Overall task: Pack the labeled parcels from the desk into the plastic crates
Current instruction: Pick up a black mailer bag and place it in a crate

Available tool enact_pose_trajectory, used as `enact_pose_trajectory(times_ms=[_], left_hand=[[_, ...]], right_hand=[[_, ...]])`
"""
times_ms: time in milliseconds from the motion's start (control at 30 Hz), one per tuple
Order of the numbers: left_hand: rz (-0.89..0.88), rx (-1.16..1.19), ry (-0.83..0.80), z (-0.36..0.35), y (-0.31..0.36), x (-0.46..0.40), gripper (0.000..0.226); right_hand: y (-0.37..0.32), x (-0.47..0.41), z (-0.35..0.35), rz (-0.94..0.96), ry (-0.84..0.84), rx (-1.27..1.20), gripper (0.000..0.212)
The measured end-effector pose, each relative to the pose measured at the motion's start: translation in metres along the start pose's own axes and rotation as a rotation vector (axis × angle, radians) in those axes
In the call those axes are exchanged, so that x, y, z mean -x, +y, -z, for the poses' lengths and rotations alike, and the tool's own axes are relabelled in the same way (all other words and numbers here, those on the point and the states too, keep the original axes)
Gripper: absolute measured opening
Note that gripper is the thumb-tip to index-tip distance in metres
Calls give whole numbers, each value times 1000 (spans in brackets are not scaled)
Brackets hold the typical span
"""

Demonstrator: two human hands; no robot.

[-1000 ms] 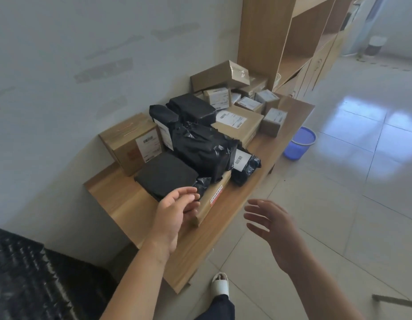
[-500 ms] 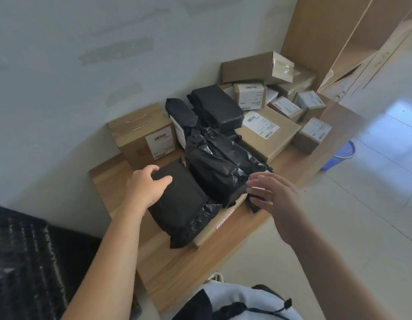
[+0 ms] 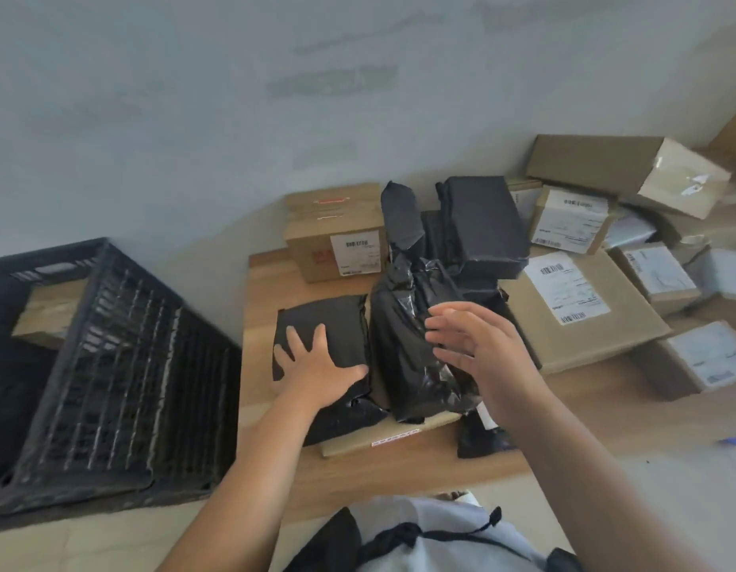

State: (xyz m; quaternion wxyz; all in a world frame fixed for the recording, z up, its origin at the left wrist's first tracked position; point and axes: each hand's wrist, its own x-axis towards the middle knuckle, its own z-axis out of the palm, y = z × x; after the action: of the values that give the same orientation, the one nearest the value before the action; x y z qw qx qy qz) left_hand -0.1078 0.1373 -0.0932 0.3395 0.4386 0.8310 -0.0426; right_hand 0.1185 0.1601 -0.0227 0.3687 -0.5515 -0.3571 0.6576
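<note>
1. While the person leaned over the table (image 3: 399, 468), the left hand (image 3: 321, 369) lay flat with fingers spread on a flat black parcel (image 3: 317, 324) at the near left of the pile; it pressed and did not grip.
2. The right hand (image 3: 477, 348) hovered, fingers straight and apart, just over a bulky black plastic-wrapped parcel (image 3: 407, 336) beside the flat one, holding nothing that I could see.
3. As I judged it, the step in hand was picking up the flat parcel, so curling the fingers under its far edge would have served better than pressing from above.
4. Its near end lay over a thin cardboard packet (image 3: 383, 441), which could have been dragged along; a straight lift would have avoided that.
5. The slick wrap looked slippery, so the right hand might well have steadied the neighbour.
6. A black plastic crate (image 3: 110, 365) stood to the left of the table, holding a brown box (image 3: 48, 311), with room beside it.
</note>
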Motion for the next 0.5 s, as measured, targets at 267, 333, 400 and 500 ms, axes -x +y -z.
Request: enact_pose_trajectory(times_ms=[267, 333, 400, 500], left_hand=[[290, 105, 180, -23, 15, 27, 121], [313, 170, 206, -27, 16, 26, 121], [324, 212, 236, -31, 19, 25, 118], [354, 195, 293, -36, 23, 23, 115]], right_hand=[[2, -21, 65, -42, -71, -90, 19], [3, -23, 77, -50, -104, -71, 18], [3, -25, 86, -47, -141, -55, 18], [2, -26, 98, -43, -183, -28, 19]])
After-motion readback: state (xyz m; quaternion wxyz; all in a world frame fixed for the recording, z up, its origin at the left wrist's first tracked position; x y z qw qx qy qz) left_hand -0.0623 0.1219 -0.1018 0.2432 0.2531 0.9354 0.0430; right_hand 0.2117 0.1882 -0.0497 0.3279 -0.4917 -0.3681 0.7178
